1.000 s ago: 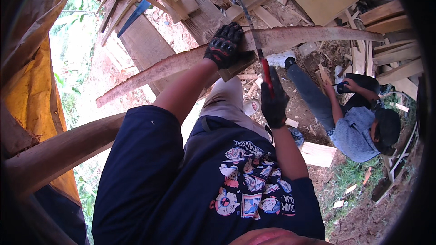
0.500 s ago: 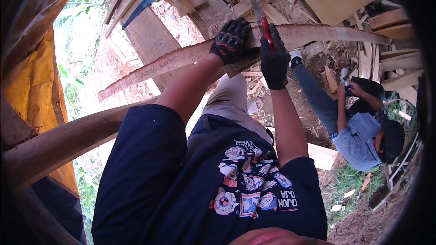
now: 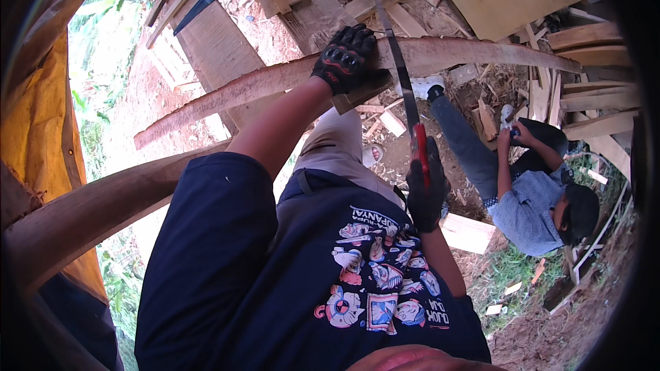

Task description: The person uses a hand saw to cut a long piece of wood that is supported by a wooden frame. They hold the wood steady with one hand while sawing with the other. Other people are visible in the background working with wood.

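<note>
Left hand (image 3: 347,58): in a black padded glove with red marks, at 12 o'clock, fingers wrapped over the curved plank.
Right hand (image 3: 425,192): black glove, just right of centre, fist closed on the saw's red handle.
Curved plank (image 3: 227,96): long, bowed, rough-sawn reddish wood, running from 9 o'clock up to 2 o'clock.
Handsaw (image 3: 399,69): thin, dark steel blade, straight, crossing the plank just beside the left hand.
Second beam (image 3: 96,209): thick, rounded, brown wood at 8 o'clock.
Tarp (image 3: 34,110): yellow, creased cloth at 9 o'clock.
Other person (image 3: 533,199): crouched at 4 o'clock in a grey shirt and dark cap, among pale offcuts on the red earth.
</note>
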Tool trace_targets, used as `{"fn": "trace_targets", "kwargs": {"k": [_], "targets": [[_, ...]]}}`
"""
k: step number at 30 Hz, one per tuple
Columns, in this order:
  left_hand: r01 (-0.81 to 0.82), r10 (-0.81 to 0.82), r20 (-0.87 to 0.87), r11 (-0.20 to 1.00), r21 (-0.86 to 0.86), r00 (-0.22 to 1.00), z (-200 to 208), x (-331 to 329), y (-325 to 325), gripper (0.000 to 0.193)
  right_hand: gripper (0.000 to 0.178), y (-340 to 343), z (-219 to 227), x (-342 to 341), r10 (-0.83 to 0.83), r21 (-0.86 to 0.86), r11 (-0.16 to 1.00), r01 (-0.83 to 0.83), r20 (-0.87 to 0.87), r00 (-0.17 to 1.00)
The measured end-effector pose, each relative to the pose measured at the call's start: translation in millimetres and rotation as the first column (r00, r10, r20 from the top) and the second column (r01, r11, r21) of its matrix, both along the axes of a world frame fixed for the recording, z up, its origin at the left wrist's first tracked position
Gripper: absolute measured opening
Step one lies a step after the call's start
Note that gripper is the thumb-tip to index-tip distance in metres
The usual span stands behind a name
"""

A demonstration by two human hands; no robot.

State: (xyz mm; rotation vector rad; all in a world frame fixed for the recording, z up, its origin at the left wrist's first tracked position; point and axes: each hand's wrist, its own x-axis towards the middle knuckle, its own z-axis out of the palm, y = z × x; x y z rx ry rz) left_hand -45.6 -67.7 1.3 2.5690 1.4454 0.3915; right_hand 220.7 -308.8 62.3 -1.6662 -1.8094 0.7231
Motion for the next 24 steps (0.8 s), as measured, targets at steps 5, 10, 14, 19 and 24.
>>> {"fn": "trace_targets", "kwargs": {"k": [5,10,14,19,24], "targets": [[-0.005,0.006,-0.022,0.999,0.044,1.0,-1.5,0.6,1.4,0.094,0.039,120.7,-48.9,-49.2,-0.018,0.366,0.928,-0.069,0.23,0.973],[-0.011,0.012,-0.027,0.999,0.035,1.0,-1.4,0.2,3.9,0.095,0.048,154.2,-60.1,-55.0,-0.068,0.403,0.915,0.011,0.129,0.989],[-0.035,0.035,-0.034,0.999,0.013,0.999,7.6,0.1,-0.1,0.096,0.049,57.5,-36.0,-18.7,0.021,0.379,0.906,-0.188,0.404,0.915],[-0.005,0.006,-0.05,1.0,0.008,0.999,7.0,2.7,1.0,0.096,0.058,-20.3,-5.2,-5.5,-0.117,-0.116,0.987,0.112,-0.034,0.993],[0.022,-0.018,-0.068,0.998,0.065,0.998,-4.7,-3.7,2.9,0.095,0.039,78.4,-36.1,-16.3,0.029,0.379,0.904,-0.198,0.408,0.913]]}}
